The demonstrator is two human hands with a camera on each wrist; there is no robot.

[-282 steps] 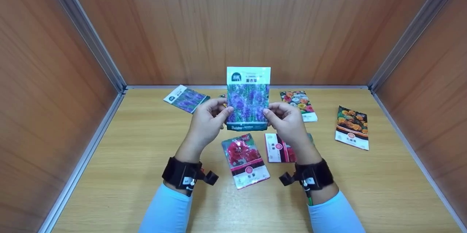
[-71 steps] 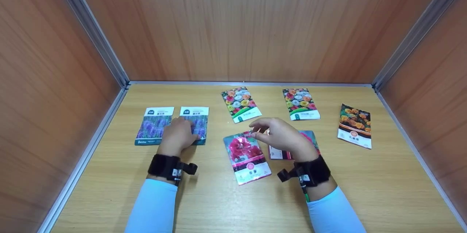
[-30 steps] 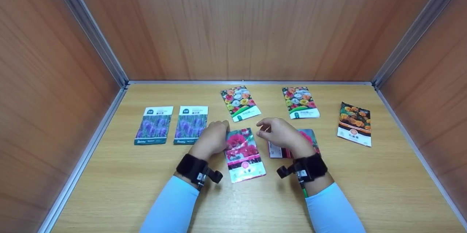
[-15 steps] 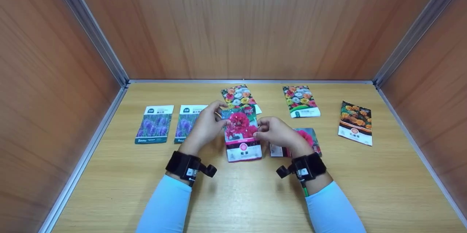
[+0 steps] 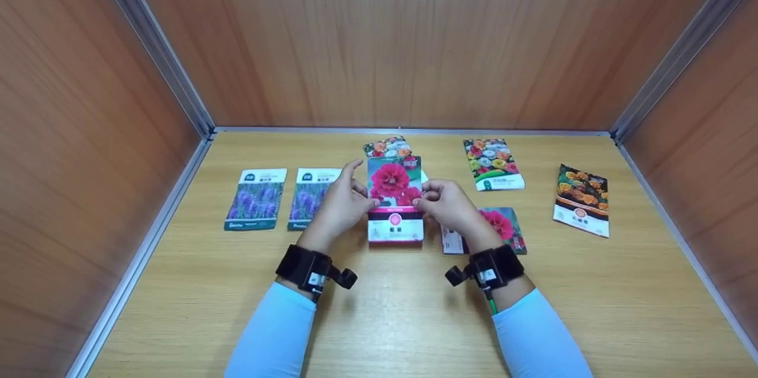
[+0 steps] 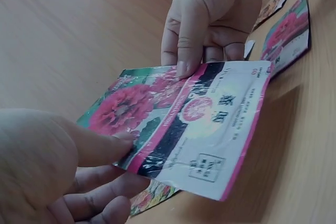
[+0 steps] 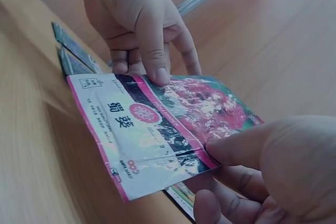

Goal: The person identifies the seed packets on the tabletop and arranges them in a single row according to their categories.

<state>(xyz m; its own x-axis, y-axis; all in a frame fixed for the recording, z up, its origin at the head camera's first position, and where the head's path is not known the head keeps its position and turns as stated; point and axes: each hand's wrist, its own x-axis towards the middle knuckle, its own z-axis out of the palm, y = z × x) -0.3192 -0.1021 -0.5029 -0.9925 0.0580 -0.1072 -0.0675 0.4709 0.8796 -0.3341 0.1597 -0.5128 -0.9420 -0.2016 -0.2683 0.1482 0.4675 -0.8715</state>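
Both hands hold up a seed packet [image 5: 395,200] with a pink flower picture, tilted above the table at the middle of the head view. My left hand [image 5: 343,200] pinches its left edge between thumb and fingers; the index finger stands away from it. At the opposite edge, my right hand [image 5: 450,206] pinches with the thumb on the printed face. Both wrist views show the packet [image 6: 199,111] between the two thumbs, apart from the tabletop. Under my right forearm lies a second pink-flower packet [image 5: 502,224], partly covered.
Two lavender packets [image 5: 256,199] lie side by side at left. A mixed-flower packet [image 5: 388,147] is mostly hidden behind the held one; another mixed-flower packet [image 5: 494,166] lies back right. An orange-flower packet [image 5: 581,200] lies far right. Wooden panels [image 5: 402,40] enclose the table.
The lavender packet once held up now lies beside the other lavender one. My left hand moved right and took the pink-flower packet, which was lifted and straightened; the right hand now grips it too.
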